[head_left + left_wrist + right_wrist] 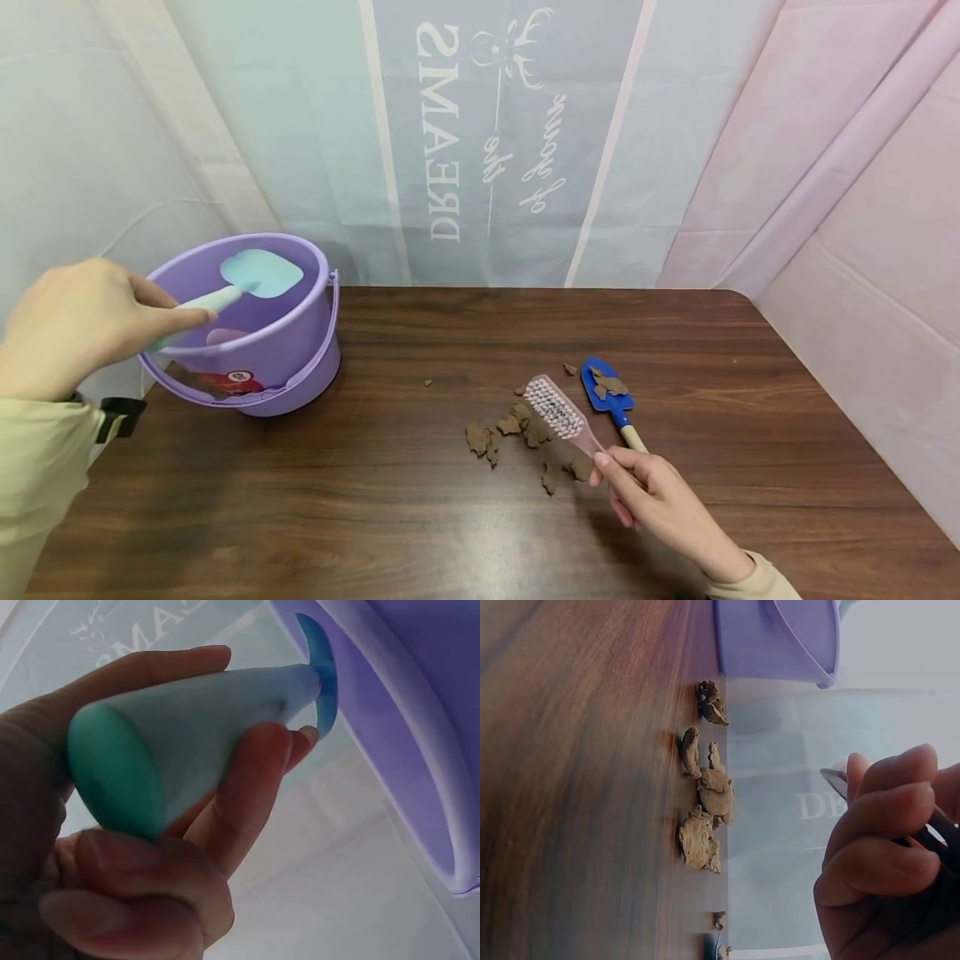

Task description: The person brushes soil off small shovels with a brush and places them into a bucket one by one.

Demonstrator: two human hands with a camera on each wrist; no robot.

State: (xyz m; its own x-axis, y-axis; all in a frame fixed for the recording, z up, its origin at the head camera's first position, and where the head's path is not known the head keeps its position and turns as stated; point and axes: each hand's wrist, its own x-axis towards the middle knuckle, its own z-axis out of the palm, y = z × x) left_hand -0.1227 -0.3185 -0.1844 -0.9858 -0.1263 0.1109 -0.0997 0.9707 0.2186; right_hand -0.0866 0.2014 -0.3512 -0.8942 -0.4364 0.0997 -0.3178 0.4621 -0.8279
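Note:
My left hand [86, 317] pinches the pale handle of a light-blue toy shovel [262, 273], whose blade hangs over the mouth of a purple bucket [300, 350]. In the left wrist view, fingers and thumb curl round the shovel handle [202, 727], which has a green end cap. My right hand [663, 504] grips a pink brush [555, 408] by its handle, white bristles facing up. Below the brush head lie several brown flaky pieces [477, 438] on the table. Beside them rests a blue hand trowel [600, 400] with a wooden handle, bearing more brown pieces.
The dark wooden table [390, 517] ends at a printed cloth backdrop [487, 150]. Cloth also hangs on both sides. The bucket's handle [334, 317] hangs down its front. Something pink [225, 336] shows inside the bucket, mostly hidden.

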